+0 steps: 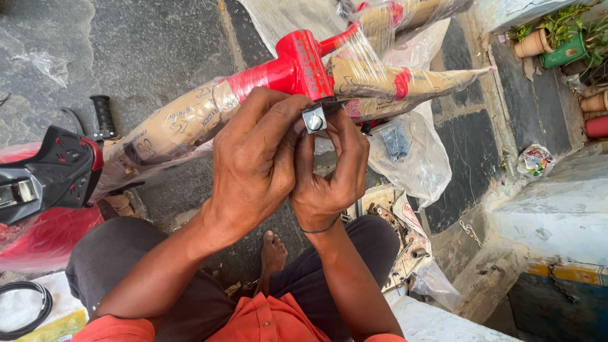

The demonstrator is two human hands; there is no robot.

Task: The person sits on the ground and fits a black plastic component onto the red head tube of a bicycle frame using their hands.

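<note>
A red bicycle frame (297,63), its tubes wrapped in brown paper and clear plastic, lies across my lap and the stone floor. Both hands meet at its red seat-tube end. My left hand (256,161) and my right hand (332,174) pinch a small silver clamp with a bolt (314,119) between thumbs and fingertips, right against the frame. A thin black band circles my right wrist.
A black-and-red bicycle part with a black handlebar grip (103,115) sits at left over red plastic. A clear bag of small hardware (397,140) lies beyond my hands. Loose tools and parts (399,237) lie right of my knee. Clay and green pots (551,44) stand on a ledge.
</note>
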